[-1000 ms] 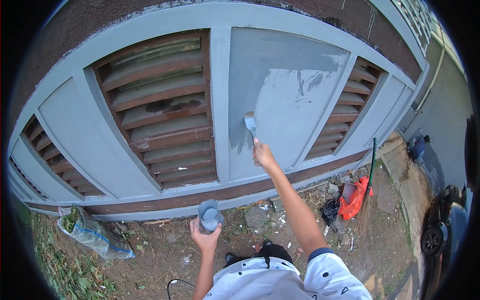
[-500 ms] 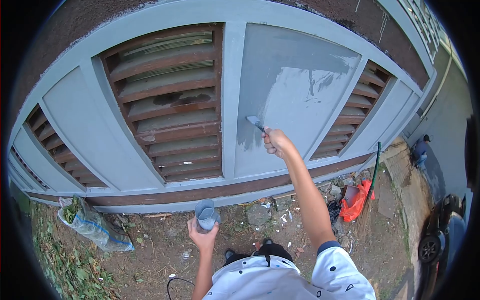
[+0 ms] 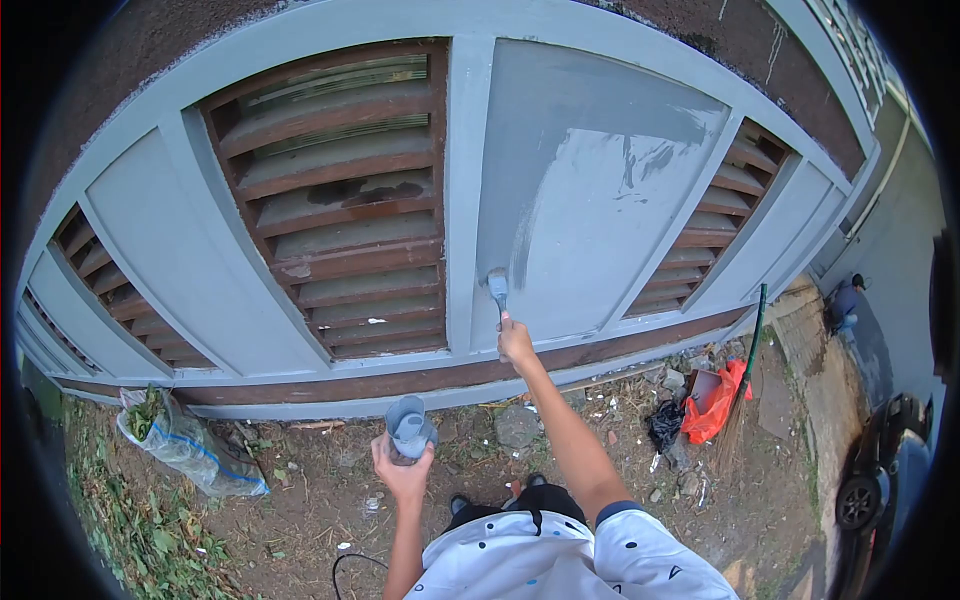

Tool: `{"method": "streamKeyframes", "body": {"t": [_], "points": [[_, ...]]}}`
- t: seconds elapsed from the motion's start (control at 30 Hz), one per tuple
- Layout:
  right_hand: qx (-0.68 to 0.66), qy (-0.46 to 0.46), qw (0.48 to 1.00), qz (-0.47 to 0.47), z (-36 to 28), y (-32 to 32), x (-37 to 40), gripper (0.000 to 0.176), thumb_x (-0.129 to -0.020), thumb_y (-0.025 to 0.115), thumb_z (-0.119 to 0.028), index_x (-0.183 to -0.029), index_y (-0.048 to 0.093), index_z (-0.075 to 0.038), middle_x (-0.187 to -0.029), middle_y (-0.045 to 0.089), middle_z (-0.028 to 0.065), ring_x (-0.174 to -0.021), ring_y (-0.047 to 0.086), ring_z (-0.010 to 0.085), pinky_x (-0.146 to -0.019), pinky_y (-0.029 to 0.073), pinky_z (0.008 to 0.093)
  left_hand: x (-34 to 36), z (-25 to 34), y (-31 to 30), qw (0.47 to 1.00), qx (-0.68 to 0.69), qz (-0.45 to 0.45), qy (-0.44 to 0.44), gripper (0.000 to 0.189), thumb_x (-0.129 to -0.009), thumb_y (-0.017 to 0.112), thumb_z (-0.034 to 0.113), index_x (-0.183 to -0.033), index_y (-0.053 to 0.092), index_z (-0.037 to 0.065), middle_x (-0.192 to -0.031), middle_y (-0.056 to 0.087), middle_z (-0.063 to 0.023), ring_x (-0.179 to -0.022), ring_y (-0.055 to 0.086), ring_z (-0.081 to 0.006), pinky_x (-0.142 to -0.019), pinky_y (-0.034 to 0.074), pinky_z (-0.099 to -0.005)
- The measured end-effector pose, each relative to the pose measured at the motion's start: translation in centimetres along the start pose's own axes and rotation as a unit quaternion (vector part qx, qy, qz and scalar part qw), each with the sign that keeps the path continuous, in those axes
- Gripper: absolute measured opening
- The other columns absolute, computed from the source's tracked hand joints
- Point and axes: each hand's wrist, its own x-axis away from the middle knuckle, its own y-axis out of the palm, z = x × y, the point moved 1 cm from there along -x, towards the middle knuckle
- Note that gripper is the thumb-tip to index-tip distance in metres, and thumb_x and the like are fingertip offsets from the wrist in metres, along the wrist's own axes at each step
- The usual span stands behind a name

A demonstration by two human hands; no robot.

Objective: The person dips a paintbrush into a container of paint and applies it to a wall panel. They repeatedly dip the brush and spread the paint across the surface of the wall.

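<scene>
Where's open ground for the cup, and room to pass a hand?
Mostly open, littered dirt lies between the sack and the left hand, beyond the cable. A hand could likely pass between the cup and the right forearm. It's crowded near the wall at right: rubble, black bag, orange bag, broom.

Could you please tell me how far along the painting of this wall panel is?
Partly done, it seems: darker grey paint covers the top and upper left of the panel. In hand is the lower left, where the right hand holds the brush; the left hand holds a cup. The paler middle and bottom look left to coat.
</scene>
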Motion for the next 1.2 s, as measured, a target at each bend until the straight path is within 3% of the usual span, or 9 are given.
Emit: {"method": "streamKeyframes", "body": {"t": [0.07,0.2,0.53,0.63,0.77,0.83,0.9,1.1,1.2], "points": [[-0.114,0.177,0.975,-0.072,1.3,0.0,0.5,0.043,-0.098,0.035,-0.037,-0.074,0.049,-0.005,-0.049,0.034,-0.0016,-0.033,0.03,0.0122,-0.033,0.024,0.0291,0.0,-0.7,-0.4,1.0,-0.012,0.0,0.01,0.058,-0.058,0.077,-0.001,-0.11,0.052,-0.008,-0.108,0.044,-0.0086,-0.098,0.058,-0.0236,-0.081,0.052,-0.0339],[-0.167,0.294,0.932,-0.132,3.3,-0.4,-0.4,0.037,-0.098,0.034,-0.034,-0.071,0.043,-0.01,-0.05,0.027,-0.0046,-0.035,0.021,0.009,-0.035,0.017,0.0261,0.1,0.1,-0.4,1.0,-0.016,0.004,0.009,0.058,-0.059,0.077,-0.002,-0.11,0.052,-0.008,-0.108,0.044,-0.0086,-0.098,0.058,-0.0238,-0.081,0.053,-0.0334],[-0.113,0.003,0.99,-0.081,-14.2,-2.4,4.8,0.039,-0.098,0.036,-0.039,-0.078,0.045,-0.007,-0.051,0.028,-0.006,-0.038,0.024,0.0063,-0.035,0.018,0.0249,-0.2,1.4,-0.2,1.0,-0.028,-0.01,-0.004,0.057,-0.059,0.077,-0.002,-0.109,0.052,-0.01,-0.108,0.044,-0.0084,-0.098,0.058,-0.0232,-0.081,0.052,-0.0331],[-0.113,-0.115,0.986,-0.043,-14.1,-2.3,4.3,0.042,-0.098,0.037,-0.04,-0.077,0.047,-0.007,-0.05,0.03,-0.0055,-0.038,0.028,0.0071,-0.035,0.022,0.0256,-0.1,0.8,-0.7,0.997,-0.073,-0.013,0.029,0.057,-0.059,0.078,-0.001,-0.109,0.052,-0.009,-0.107,0.045,-0.0088,-0.096,0.058,-0.0225,-0.08,0.052,-0.0327],[0.048,-0.245,0.967,0.055,-7.4,-0.3,0.4,0.048,-0.099,0.036,-0.04,-0.073,0.053,-0.003,-0.05,0.04,0.0029,-0.044,0.042,0.0145,-0.044,0.035,0.031,0.1,0.3,-1.2,0.998,-0.063,-0.015,0.011,0.056,-0.058,0.078,0.0,-0.107,0.053,-0.008,-0.106,0.046,-0.0091,-0.095,0.058,-0.0215,-0.079,0.052,-0.0318],[0.123,-0.207,0.97,0.046,-3.6,0.0,0.3,0.048,-0.097,0.037,-0.038,-0.078,0.056,0.001,-0.067,0.056,0.0217,-0.07,0.057,0.0413,-0.067,0.044,0.0454,0.7,-0.2,-2.2,0.997,-0.074,-0.013,0.007,0.057,-0.057,0.078,0.001,-0.107,0.054,-0.008,-0.106,0.046,-0.0093,-0.094,0.058,-0.0209,-0.078,0.052,-0.0311],[0.127,-0.223,0.965,0.044,1.8,1.0,-0.3,0.049,-0.098,0.037,-0.04,-0.076,0.055,0.0,-0.058,0.05,0.0179,-0.058,0.054,0.0339,-0.059,0.043,0.0409,0.6,-0.7,-2.9,0.982,-0.169,-0.021,0.077,0.058,-0.055,0.079,0.003,-0.106,0.055,-0.005,-0.103,0.046,-0.0088,-0.092,0.057,-0.0208,-0.078,0.052,-0.0318],[0.183,-0.104,0.977,0.018,16.0,4.0,-0.4,0.047,-0.098,0.035,-0.036,-0.08,0.058,0.001,-0.071,0.059,0.025,-0.076,0.058,0.0444,-0.069,0.044,0.0487,1.1,-1.2,-3.9,0.982,-0.183,-0.04,-0.006,0.059,-0.055,0.081,0.009,-0.106,0.054,-0.003,-0.1,0.044,-0.0077,-0.094,0.053,-0.0224,-0.08,0.047,-0.0336],[0.212,-0.026,0.977,0.003,20.9,4.0,0.6,0.047,-0.098,0.035,-0.036,-0.083,0.059,0.002,-0.076,0.06,0.0262,-0.08,0.058,0.0455,-0.072,0.044,0.0504,1.0,-2.1,-2.9,0.988,-0.143,-0.053,-0.008,0.072,-0.06,0.079,0.007,-0.121,0.044,-0.005,-0.119,0.046,-0.0131,-0.108,0.052,-0.023,-0.092,0.043,-0.0356]]}}
